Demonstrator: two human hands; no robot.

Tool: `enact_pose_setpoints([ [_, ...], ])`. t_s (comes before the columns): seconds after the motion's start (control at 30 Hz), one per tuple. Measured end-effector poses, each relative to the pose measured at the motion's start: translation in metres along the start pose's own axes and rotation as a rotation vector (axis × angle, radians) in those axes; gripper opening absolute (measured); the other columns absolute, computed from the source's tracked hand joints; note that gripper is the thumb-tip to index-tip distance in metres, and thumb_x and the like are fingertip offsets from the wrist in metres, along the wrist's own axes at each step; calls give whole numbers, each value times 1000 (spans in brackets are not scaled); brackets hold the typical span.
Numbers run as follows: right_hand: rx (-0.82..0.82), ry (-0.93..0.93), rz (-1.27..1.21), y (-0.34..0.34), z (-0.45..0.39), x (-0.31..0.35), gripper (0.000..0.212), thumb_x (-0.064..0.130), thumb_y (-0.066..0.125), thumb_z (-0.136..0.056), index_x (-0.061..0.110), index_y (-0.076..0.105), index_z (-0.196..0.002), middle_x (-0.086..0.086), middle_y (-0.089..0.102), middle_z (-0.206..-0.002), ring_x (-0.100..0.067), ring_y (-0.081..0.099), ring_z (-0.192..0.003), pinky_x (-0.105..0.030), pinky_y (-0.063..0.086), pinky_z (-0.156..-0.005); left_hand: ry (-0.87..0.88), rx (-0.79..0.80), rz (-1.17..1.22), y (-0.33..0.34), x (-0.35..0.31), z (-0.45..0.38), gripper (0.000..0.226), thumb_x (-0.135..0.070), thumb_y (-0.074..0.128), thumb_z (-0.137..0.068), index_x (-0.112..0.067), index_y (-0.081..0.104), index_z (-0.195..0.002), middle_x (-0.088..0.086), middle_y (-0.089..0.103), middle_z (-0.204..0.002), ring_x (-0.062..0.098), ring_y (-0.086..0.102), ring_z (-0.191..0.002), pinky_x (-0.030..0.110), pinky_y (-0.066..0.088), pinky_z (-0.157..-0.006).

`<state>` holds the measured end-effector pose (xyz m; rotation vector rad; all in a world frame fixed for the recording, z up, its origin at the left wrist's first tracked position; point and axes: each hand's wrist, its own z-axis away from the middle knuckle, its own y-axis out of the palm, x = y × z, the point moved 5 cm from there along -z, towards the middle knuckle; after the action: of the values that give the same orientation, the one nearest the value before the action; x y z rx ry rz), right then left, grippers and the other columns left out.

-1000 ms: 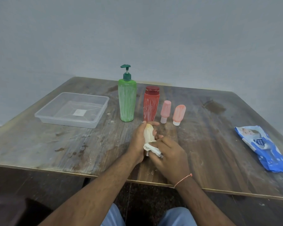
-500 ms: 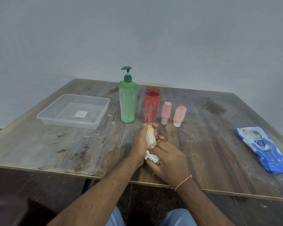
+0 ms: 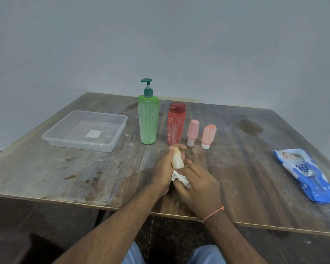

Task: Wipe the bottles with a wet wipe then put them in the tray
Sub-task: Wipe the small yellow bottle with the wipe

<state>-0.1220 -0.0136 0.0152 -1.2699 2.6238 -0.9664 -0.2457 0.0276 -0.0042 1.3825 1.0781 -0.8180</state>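
A: Nearest the camera, what are the hands doing?

B: The left hand [image 3: 165, 168] holds a small pale yellow bottle [image 3: 177, 160] just above the tabletop [image 3: 65, 168], its fingers [image 3: 181, 147] curled round the far side of it. The right hand [image 3: 200, 183] sits just beside it, touching it, fingers [image 3: 187, 168] clenched on a crumpled white wet wipe [image 3: 179, 178] pressed against the bottle's near end.

A: Is the bottle upright?

B: Tilted, with its far end leaning away from the person. Its near end is hidden by the wipe and the right hand.

A: And to the right?

B: A blue wipes pack [image 3: 305, 174] lies flat near the right edge, well apart from the hands.

A: Further back?

B: Four bottles stand in a row just beyond the hands. From left to right: a tall green pump bottle [image 3: 148, 121], a red bottle [image 3: 176, 126] with a dark red cap, then two small pink bottles, one [image 3: 192, 132] and another [image 3: 208, 136], both standing on their white caps. All four show whitish streaks.

A: Where is the tray?

B: The clear plastic tray [image 3: 53, 139] sits on the left of the tabletop, beside the green pump bottle. Only a white square label shows at its bottom; no bottle is in it.
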Motion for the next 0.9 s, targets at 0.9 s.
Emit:
enact_pose_setpoints([
  [0.9,34,113,-263,-1,-3,-11,3,22,79,-87,25,81,-88,11,71,-84,-9,68,-75,-37,57,-62,-16,59,9,2,-4,-4,54,-52,35,-105,-19,74,-122,4,64,-89,25,67,-93,42,54,-89],
])
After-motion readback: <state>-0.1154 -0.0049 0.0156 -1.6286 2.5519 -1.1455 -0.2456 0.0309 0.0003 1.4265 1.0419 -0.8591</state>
